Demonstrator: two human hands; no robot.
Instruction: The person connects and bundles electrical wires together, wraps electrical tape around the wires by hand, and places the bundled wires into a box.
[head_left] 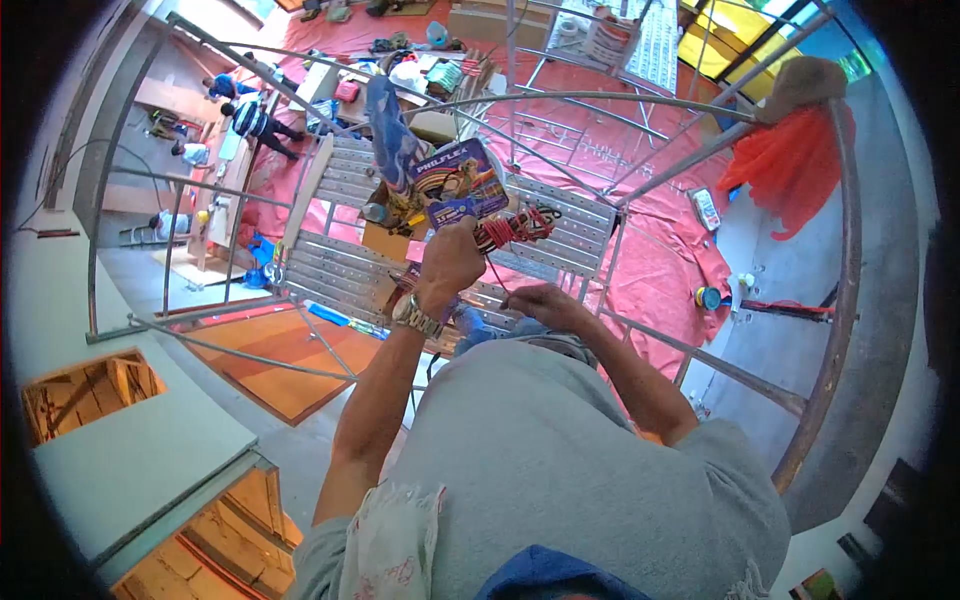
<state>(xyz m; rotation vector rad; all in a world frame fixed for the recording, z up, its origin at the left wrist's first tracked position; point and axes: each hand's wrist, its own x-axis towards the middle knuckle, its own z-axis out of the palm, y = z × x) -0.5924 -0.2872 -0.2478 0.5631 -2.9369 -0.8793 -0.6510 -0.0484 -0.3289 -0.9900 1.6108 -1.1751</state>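
Observation:
A bundle of red and dark wire [518, 230] sticks out to the right of my left hand [452, 262], whose fingers are wrapped round its near end. A dark strand runs down from the bundle to my right hand [545, 304], which pinches it in front of my waist. Just beyond my left hand, a purple printed box [462, 178] lies on the scaffold's perforated metal platform [570, 225]. Beside it is a bundle in bluish clear plastic [392, 135]. A metal watch is on my left wrist.
Scaffold tubes [745, 375] surround me, and an orange-red cloth [795, 165] with a cap hangs at the right. Pink sheeting [660, 290] covers the floor far below. Several people are at the upper left near wooden boards. Ceiling panels with openings [90, 395] are at the left.

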